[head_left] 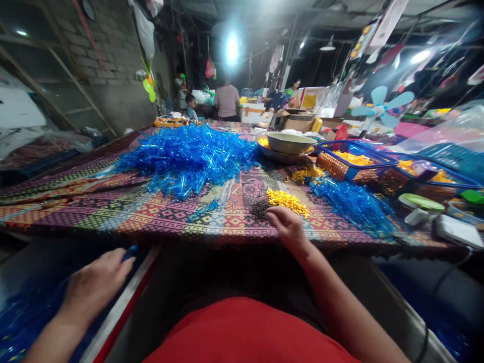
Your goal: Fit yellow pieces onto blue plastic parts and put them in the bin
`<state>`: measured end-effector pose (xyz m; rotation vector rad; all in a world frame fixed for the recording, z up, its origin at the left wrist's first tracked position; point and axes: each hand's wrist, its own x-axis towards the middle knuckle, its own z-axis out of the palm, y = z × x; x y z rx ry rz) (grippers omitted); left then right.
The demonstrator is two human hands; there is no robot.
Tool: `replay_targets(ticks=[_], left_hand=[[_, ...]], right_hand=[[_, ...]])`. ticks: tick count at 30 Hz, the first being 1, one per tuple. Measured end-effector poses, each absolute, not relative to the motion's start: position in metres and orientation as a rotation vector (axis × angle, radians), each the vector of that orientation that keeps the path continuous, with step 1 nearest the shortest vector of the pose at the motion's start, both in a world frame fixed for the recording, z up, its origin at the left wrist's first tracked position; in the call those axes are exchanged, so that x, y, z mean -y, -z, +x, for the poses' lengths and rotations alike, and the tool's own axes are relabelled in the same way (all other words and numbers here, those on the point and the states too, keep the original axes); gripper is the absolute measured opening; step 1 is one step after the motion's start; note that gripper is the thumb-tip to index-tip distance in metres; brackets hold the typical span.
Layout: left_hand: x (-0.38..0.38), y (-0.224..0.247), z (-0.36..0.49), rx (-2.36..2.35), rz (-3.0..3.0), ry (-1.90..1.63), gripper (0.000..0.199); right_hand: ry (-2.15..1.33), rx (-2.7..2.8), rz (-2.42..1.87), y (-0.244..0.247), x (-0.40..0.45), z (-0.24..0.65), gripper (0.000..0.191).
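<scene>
My left hand [96, 280], slightly blurred, is closed at the left below the table edge. A small blue plastic piece [130, 253] shows at its fingertips. Beneath it is a bin with many blue plastic pieces [26, 315]. My right hand [289, 229] is at the table's front edge, thumb and fingers drawn together beside a heap of small dark beads [259, 207]. What its fingers hold, if anything, is hidden. Just beyond that hand lies a pile of small yellow pieces [288, 201]. A large heap of shiny blue plastic tubes [189, 156] covers the table's left middle.
A patterned cloth [124, 214] covers the table. Further right are a smaller blue heap [351, 206], blue-rimmed baskets [355, 159] of yellow pieces, a bowl [290, 143], a green-lidded container [421, 202] and a white device [459, 231]. A fan [381, 107] and several people stand beyond.
</scene>
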<state>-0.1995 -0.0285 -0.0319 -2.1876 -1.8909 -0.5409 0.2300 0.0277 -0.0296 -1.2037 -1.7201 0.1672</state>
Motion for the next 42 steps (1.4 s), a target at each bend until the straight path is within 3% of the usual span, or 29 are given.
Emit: replay_targets(ticks=[2,5,10,16,22,28,31,37,42], left_hand=[[0.033,0.034,-0.24,2.141,-2.051,0.108,0.024],[0.03,0.024,-0.25,2.243,-1.983,-0.118,0.034],[-0.014,-0.008,-0.153,1.886,-2.25,0.399,0.029],[-0.088,-0.007,-0.046,1.736,-2.53,0.345,0.026],[-0.107,0.019,-0.028,1.765,-2.568,0.313,0.02],[-0.102,0.012,-0.025,1.764,-2.559,0.384,0.023],[-0.098,0.003,-0.022,1.847,-2.537,0.778,0.02],[-0.068,0.004,0.002,2.506,-2.611,2.38,0.014],[-0.041,0.014,0.014,2.723,-2.544,2.778,0.011]], right_hand=[[-0.02,1.72,-1.386,0.037,-0.045,0.266,0.019],[0.053,1.85,-1.568,0.042,-0.062,0.293,0.023],[0.095,1.987,-1.564,0.037,-0.074,0.274,0.025],[0.023,2.008,-1.446,0.037,-0.065,0.264,0.022],[-0.054,1.884,-1.543,0.036,-0.045,0.294,0.02],[-0.165,2.1,-1.566,0.039,-0.05,0.279,0.017],[-0.058,2.222,-1.602,0.04,-0.049,0.265,0.019],[0.081,2.372,-1.598,0.035,-0.047,0.233,0.026],[0.154,2.544,-1.667,0.029,-0.058,0.207,0.024]])
